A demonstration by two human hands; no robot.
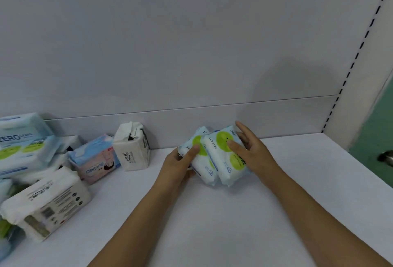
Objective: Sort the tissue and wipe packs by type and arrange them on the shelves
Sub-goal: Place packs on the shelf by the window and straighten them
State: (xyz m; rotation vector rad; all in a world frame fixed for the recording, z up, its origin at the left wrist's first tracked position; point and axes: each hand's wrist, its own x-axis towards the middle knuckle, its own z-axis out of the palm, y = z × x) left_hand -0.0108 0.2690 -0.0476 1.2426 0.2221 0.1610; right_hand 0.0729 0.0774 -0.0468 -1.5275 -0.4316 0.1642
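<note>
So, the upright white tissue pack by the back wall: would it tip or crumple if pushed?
The white tissue pack stands on end, taller than its base is wide, so a push near its top would likely tip it. Its wrap looks soft and rumpled at the top, so it probably dents under fingers. The pink-and-blue pack sits against its left side, which may stop a fall that way.

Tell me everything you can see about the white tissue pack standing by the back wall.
The white tissue pack is a soft, plastic-wrapped block standing upright on the shelf near the back panel. Its top is crumpled, with a dark mark there; black print runs down its front. The pink and blue pack leans against its left side. Neither hand touches it.
</note>
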